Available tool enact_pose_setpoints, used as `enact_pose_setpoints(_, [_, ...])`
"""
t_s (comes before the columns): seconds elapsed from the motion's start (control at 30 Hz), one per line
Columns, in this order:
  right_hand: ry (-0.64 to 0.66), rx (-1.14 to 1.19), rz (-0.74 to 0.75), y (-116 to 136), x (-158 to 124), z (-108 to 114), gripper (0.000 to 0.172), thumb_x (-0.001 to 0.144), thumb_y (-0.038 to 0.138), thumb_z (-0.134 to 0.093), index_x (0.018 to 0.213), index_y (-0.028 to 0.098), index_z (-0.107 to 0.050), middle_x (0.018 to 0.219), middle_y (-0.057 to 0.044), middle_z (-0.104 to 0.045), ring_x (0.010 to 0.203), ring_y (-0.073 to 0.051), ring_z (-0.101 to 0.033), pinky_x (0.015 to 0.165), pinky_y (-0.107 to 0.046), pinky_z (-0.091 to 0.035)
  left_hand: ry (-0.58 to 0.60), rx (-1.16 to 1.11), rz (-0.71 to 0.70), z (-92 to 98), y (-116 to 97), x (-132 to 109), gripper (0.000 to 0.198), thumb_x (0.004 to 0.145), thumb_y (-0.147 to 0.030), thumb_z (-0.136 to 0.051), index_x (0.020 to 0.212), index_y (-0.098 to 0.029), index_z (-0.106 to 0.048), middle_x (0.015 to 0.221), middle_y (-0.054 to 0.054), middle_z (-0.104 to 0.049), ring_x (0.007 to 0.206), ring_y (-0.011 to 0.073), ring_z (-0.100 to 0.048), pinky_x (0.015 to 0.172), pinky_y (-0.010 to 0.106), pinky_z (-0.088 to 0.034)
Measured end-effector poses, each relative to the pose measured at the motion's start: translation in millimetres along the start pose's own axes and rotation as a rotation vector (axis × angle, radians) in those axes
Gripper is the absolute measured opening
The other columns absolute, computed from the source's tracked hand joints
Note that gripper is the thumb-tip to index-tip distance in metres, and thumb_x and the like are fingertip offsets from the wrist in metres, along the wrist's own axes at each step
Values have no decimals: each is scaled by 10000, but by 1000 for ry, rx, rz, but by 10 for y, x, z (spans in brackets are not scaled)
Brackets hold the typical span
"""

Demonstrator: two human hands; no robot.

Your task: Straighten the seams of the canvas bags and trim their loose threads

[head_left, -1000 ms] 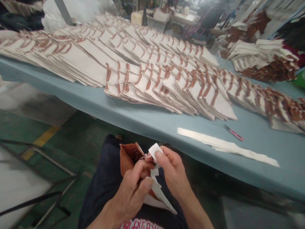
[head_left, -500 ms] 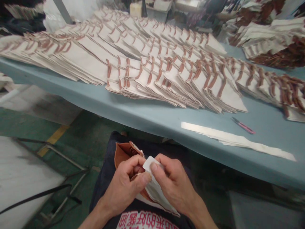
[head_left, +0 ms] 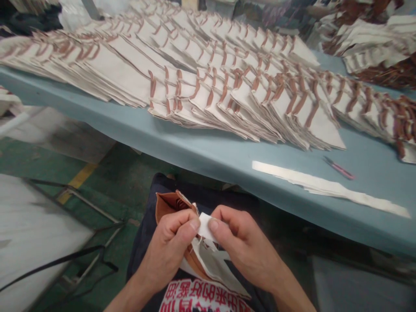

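Over my lap hangs a cream fabric pouch (head_left: 212, 262) whose brown inside (head_left: 166, 205) gapes at the upper left. My left hand (head_left: 175, 238) is closed on the pouch's edge, its fingertips touching the left side of a small white strip (head_left: 204, 224). Whether they also grip the strip is hard to tell. Thumb and bent fingers of my right hand (head_left: 242, 236) pinch that white strip from the right. The strip's lower part is hidden behind the right hand, and part of the pouch lies behind both hands.
Rows of overlapping cream pieces with brown edging (head_left: 208, 93) cover much of the blue-topped table (head_left: 130, 130). Toward its front edge lie long white strips (head_left: 312, 180) and pink-handled thread snips (head_left: 339, 167). A metal-framed stand (head_left: 107, 216) is on the left.
My left fingertips have closed together at the white strip's left edge. The strip now lies more level between my hands, and my right hand has shifted slightly right. The view has tilted down a little.
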State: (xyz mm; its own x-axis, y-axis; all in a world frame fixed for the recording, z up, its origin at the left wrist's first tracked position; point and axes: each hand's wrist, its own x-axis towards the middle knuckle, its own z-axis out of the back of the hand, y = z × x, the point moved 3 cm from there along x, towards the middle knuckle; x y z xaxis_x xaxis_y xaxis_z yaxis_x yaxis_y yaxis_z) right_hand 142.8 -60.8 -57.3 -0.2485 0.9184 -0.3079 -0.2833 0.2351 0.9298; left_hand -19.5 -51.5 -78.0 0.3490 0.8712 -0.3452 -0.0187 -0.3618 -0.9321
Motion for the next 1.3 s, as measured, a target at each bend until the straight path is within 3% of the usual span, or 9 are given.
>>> enact_pose_setpoints(0.27, [-41, 1, -11, 7, 5, 2, 245, 960, 352, -593, 772, 195, -606, 642, 38, -592, 561, -105, -477, 512, -220, -348, -31, 13, -30, -3, -41, -16, 514, 956, -560, -579, 617, -197, -447, 573, -47, -373, 519, 99, -311, 464, 217, -274])
enact_pose_setpoints(0.47, [-35, 25, -41, 26, -18, 48, 241, 947, 349, -604, 770, 187, -605, 661, 32, -583, 586, -106, -460, 534, -217, -345, -6, 24, -18, -9, -31, -16, 622, 1036, -617, -419, 698, -151, -654, 662, 32, -627, 596, 153, -539, 549, 238, -417])
enact_pose_setpoints(0.6, [-4, 173, -88, 14, -20, 92, 302, 952, 430, -603, 774, 188, -568, 667, 40, -523, 589, -101, -403, 527, -213, -326, -13, 64, -23, 3, -24, 5, 618, 1040, -610, -413, 726, -151, -683, 691, 38, -656, 626, 160, -563, 566, 237, -422])
enact_pose_setpoints(0.77, [-40, 96, -48, -2, -35, 104, 290, 976, 406, -581, 782, 191, -574, 671, 40, -538, 594, -104, -427, 538, -216, -336, -14, 61, -70, 24, 17, 23, 544, 1012, -600, -484, 724, -170, -648, 628, -9, -560, 568, 126, -452, 532, 223, -361])
enact_pose_setpoints(0.93, [-137, -62, 67, -10, -22, 127, 181, 950, 303, -601, 807, 193, -605, 633, 55, -550, 548, -95, -437, 526, -227, -303, -9, -105, -8, 50, 180, -10, 261, 930, -461, -645, 908, -201, -632, 758, -22, -582, 638, 135, -477, 573, 217, -389])
enact_pose_setpoints(1.0, [-146, 8, 57, -132, 22, 97, 213, 946, 333, -612, 787, 193, -591, 641, 49, -545, 563, -98, -438, 534, -226, -312, -78, -105, -37, 89, 225, -27, 246, 957, -445, -598, 891, -208, -593, 787, -19, -573, 663, 142, -475, 596, 226, -400])
enact_pose_setpoints(1.13, [-87, 428, -71, -624, 131, -208, 447, 904, 600, -670, 756, 204, -525, 572, 82, -439, 507, -79, -312, 483, -214, -241, -257, 87, -40, 177, 311, -69, 510, 1042, -568, -394, 669, -220, -401, 663, -15, -458, 623, 154, -415, 589, 260, -385])
enact_pose_setpoints(1.17, [-83, 539, -129, -764, 146, -326, 501, 870, 662, -690, 758, 206, -514, 549, 95, -413, 487, -70, -271, 468, -213, -201, -269, 125, -10, 193, 346, -85, 549, 1044, -615, -348, 657, -227, -376, 649, -12, -449, 618, 158, -413, 584, 267, -383])
enact_pose_setpoints(1.3, [-53, 621, -200, -1137, 131, -741, 603, 824, 791, -661, 780, 214, -494, 525, 119, -339, 464, -61, -198, 445, -214, -138, -199, 175, 73, 273, 485, -212, 617, 1024, -712, -232, 675, -230, -396, 644, -8, -459, 597, 158, -403, 559, 269, -366])
